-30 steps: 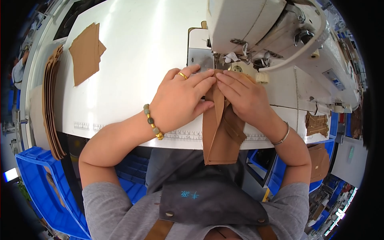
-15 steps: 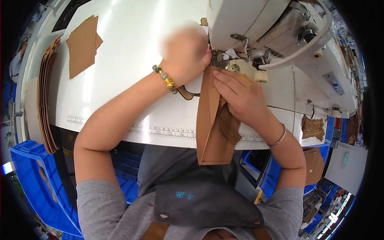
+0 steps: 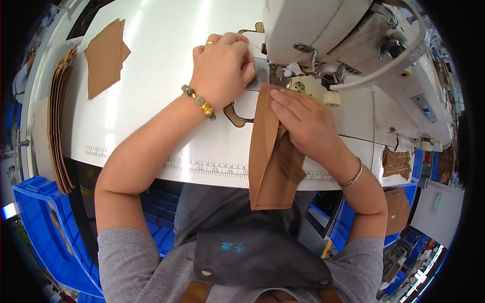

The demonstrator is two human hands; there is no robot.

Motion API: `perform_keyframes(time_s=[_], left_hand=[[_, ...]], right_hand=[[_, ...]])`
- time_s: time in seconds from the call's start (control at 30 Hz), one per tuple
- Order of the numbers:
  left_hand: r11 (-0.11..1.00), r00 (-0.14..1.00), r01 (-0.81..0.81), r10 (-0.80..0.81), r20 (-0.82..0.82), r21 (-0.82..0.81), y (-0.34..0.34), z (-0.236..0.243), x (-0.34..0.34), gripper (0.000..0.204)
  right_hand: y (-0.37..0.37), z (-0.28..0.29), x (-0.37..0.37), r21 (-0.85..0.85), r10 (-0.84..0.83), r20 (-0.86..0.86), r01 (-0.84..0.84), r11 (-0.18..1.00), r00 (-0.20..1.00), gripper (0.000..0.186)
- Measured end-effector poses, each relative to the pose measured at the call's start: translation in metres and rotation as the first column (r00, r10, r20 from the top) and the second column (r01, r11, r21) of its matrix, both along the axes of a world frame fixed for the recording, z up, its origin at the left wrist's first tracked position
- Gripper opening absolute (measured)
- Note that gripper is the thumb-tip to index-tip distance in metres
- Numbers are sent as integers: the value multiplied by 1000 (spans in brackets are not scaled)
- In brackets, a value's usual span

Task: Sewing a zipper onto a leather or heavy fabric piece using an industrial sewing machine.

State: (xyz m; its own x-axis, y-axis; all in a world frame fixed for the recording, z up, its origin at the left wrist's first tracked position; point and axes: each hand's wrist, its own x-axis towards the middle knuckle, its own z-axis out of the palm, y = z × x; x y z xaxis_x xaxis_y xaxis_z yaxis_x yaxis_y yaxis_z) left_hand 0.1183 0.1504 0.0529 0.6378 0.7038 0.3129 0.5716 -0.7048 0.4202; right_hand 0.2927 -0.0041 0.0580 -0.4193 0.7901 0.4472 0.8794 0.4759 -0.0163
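A folded brown fabric piece (image 3: 263, 151) lies lengthwise below the sewing machine (image 3: 316, 30) and hangs over the table's front edge. My right hand (image 3: 303, 116) holds its upper part, fingers together on top; a narrow brown strip (image 3: 289, 161) shows below that palm. To the left of the needle area, my left hand (image 3: 222, 68) is closed above the white table, apart from the fabric. Its fingers curl inward, and whatever they may pinch is hidden.
Brown panels (image 3: 106, 60) lie at the far left of the table, with a stack of brown pieces (image 3: 59, 121) beside its left edge. Small brown strips (image 3: 395, 162) rest at the right. Blue bins (image 3: 55, 227) stand below. A ruler scale (image 3: 212, 168) runs along the front.
My left hand has moved left, away from the needle area and the fabric's top end. My right hand and the fabric have hardly shifted.
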Motion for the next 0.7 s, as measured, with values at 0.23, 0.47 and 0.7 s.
perform_keyframes(time_s=[0.23, 0.47, 0.7], left_hand=[[975, 989, 105, -123, 85, 194, -2, 1, -12, 22], [984, 978, 159, -168, 123, 79, -10, -7, 6, 17], [989, 979, 138, -144, 147, 52, -1, -7, -1, 7]], right_hand=[[0, 2, 0, -7, 12, 12, -12, 1000, 1000, 25], [1, 1, -2, -1, -3, 38, 3, 1000, 999, 27], [0, 2, -1, 11, -15, 46, 14, 1000, 999, 27]])
